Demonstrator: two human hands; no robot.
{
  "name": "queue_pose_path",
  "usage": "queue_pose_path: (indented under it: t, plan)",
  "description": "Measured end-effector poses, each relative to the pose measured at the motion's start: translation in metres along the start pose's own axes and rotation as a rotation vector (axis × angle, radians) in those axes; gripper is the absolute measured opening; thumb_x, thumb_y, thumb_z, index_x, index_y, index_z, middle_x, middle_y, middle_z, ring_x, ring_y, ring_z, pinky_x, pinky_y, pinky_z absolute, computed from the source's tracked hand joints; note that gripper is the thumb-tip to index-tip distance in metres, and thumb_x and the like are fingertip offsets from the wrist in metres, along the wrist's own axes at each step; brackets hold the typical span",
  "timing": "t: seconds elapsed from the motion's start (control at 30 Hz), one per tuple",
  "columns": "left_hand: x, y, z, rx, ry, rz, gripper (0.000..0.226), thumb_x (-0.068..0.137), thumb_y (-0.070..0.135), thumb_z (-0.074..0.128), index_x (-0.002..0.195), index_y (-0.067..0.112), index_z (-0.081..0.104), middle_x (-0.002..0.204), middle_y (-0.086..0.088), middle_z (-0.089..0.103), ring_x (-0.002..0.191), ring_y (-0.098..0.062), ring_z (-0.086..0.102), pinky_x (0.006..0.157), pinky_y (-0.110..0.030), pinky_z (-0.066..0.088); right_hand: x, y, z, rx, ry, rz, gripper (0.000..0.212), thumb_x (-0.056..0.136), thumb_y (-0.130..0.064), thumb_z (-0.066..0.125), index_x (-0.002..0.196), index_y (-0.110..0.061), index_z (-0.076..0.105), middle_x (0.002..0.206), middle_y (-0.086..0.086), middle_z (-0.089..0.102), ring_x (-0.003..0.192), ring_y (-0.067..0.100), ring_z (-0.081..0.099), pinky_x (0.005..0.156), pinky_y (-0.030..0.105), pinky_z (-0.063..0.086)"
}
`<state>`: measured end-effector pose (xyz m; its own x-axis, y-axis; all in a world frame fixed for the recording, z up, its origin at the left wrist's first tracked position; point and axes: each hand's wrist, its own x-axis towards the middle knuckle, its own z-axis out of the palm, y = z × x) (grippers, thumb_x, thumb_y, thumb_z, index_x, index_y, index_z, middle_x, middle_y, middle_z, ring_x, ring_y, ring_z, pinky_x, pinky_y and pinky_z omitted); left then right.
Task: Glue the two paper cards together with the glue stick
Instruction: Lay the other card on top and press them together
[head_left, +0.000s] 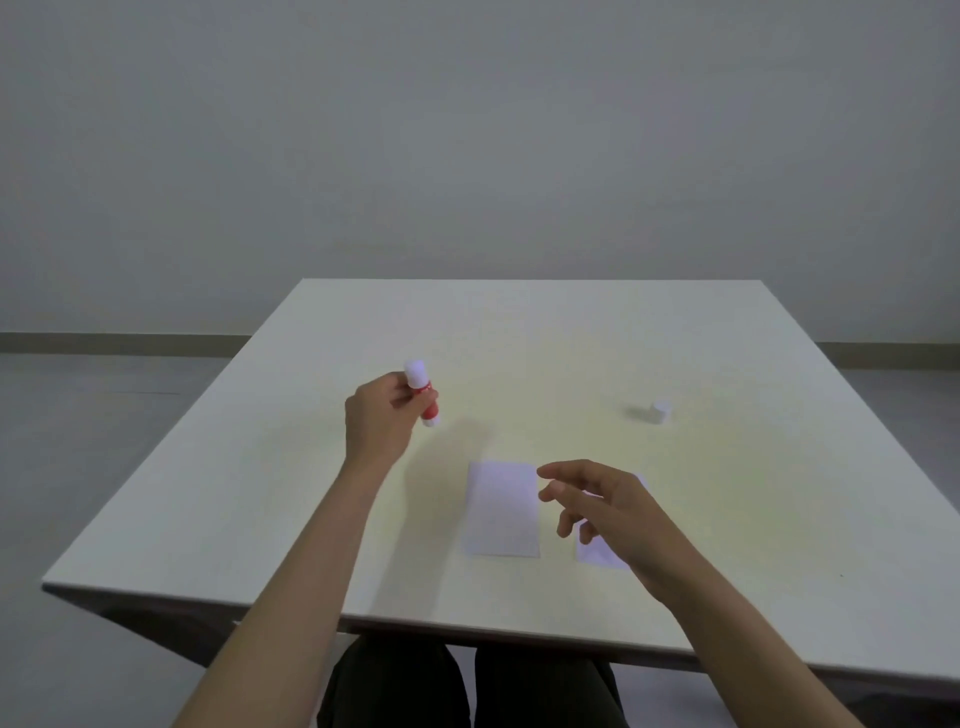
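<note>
My left hand (378, 421) grips a red and white glue stick (422, 393), lifted above the left-middle of the table. A white paper card (503, 508) lies flat near the front of the table. To its right lies a second white card (597, 552), mostly hidden under my right hand (605, 512). That hand hovers over it with fingers spread and holds nothing. A small white cap (660, 411) stands alone on the table at the right.
The pale square table (519, 332) fills the view, with its front edge close to my lap. A plain wall and grey floor lie beyond it.
</note>
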<state>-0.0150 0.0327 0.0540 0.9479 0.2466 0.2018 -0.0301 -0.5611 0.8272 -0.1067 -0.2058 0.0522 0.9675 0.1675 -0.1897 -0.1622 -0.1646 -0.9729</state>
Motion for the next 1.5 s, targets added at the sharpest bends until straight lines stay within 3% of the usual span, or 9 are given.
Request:
queue_pose_path:
  t: [0.13, 0.37, 0.63, 0.9, 1.0, 1.1, 1.17, 1.33, 1.5]
  plan:
    - [0.015, -0.006, 0.008, 0.075, -0.01, -0.023, 0.025, 0.081, 0.021, 0.058, 0.06, 0.009, 0.066, 0.064, 0.003, 0.072, 0.051, -0.001, 0.049, 0.054, -0.022, 0.036, -0.003, 0.006, -0.003, 0.008, -0.006, 0.021, 0.013, 0.088, -0.022, 0.062, 0.093, -0.028, 0.072, 0.082, -0.006, 0.073, 0.06, 0.01, 0.061, 0.053, 0.02, 0.045]
    - [0.02, -0.018, 0.016, 0.082, -0.025, -0.032, 0.026, 0.081, 0.021, 0.059, 0.059, 0.008, 0.064, 0.063, 0.002, 0.072, 0.051, 0.001, 0.05, 0.055, -0.026, 0.036, 0.001, 0.01, -0.011, -0.056, 0.003, -0.006, 0.015, 0.088, -0.017, 0.061, 0.094, -0.025, 0.071, 0.081, -0.002, 0.073, 0.06, 0.01, 0.062, 0.056, 0.022, 0.045]
    - [0.022, -0.024, 0.021, 0.056, -0.044, -0.055, 0.024, 0.079, 0.021, 0.059, 0.057, 0.012, 0.062, 0.062, 0.002, 0.072, 0.051, 0.003, 0.052, 0.053, -0.025, 0.034, 0.003, 0.015, -0.008, -0.079, -0.003, 0.008, 0.014, 0.089, -0.016, 0.061, 0.095, -0.024, 0.071, 0.081, -0.004, 0.068, 0.059, 0.01, 0.06, 0.055, 0.02, 0.045]
    - [0.019, -0.027, 0.025, -0.008, -0.04, -0.05, 0.015, 0.078, 0.022, 0.063, 0.065, 0.014, 0.061, 0.06, 0.004, 0.071, 0.054, 0.005, 0.057, 0.048, -0.013, 0.034, 0.004, 0.019, 0.037, -0.469, 0.022, -0.179, 0.011, 0.083, -0.022, 0.067, 0.093, -0.026, 0.071, 0.081, -0.013, 0.063, 0.062, 0.007, 0.052, 0.062, 0.011, 0.042]
    - [0.019, -0.029, 0.025, -0.058, -0.056, -0.07, 0.008, 0.077, 0.024, 0.069, 0.08, 0.017, 0.065, 0.073, 0.003, 0.074, 0.068, 0.005, 0.062, 0.057, -0.015, 0.038, 0.007, 0.021, 0.057, -0.68, -0.001, -0.283, 0.018, 0.086, -0.028, 0.062, 0.102, -0.024, 0.07, 0.092, -0.007, 0.062, 0.07, 0.005, 0.048, 0.067, 0.02, 0.039]
    - [0.016, -0.033, 0.023, -0.12, -0.061, -0.111, 0.047, 0.076, 0.028, 0.075, 0.12, 0.021, 0.061, 0.11, 0.004, 0.069, 0.101, -0.008, 0.063, 0.077, -0.018, 0.041, 0.011, 0.023, 0.072, -0.845, -0.013, -0.352, 0.026, 0.091, -0.03, 0.054, 0.113, -0.022, 0.065, 0.107, -0.003, 0.061, 0.093, 0.016, 0.057, 0.073, 0.025, 0.039]
    - [0.013, -0.036, 0.022, -0.11, -0.035, -0.119, 0.065, 0.076, 0.033, 0.075, 0.135, 0.019, 0.05, 0.126, 0.003, 0.061, 0.112, -0.013, 0.058, 0.085, -0.021, 0.038, 0.015, 0.026, 0.078, -0.983, -0.025, -0.398, 0.029, 0.093, -0.028, 0.048, 0.116, -0.019, 0.062, 0.113, 0.0, 0.059, 0.101, 0.021, 0.054, 0.081, 0.028, 0.038]
    - [0.003, -0.048, 0.017, -0.06, 0.031, -0.102, 0.073, 0.079, 0.036, 0.073, 0.141, 0.016, 0.04, 0.143, 0.0, 0.046, 0.121, -0.016, 0.051, 0.092, -0.024, 0.036, 0.022, 0.025, 0.084, -1.197, -0.048, -0.478, 0.024, 0.092, -0.023, 0.046, 0.094, -0.008, 0.065, 0.098, 0.006, 0.059, 0.09, 0.026, 0.046, 0.074, 0.031, 0.03]
    - [-0.012, -0.053, 0.016, -0.052, 0.142, -0.095, 0.052, 0.082, 0.035, 0.07, 0.127, 0.017, 0.053, 0.129, 0.004, 0.053, 0.112, -0.012, 0.052, 0.089, -0.024, 0.037, 0.019, 0.014, 0.092, -1.466, -0.053, -0.522, 0.019, 0.069, -0.013, 0.072, 0.057, -0.016, 0.058, 0.062, -0.002, 0.054, 0.065, 0.019, 0.033, 0.058, 0.029, 0.027]
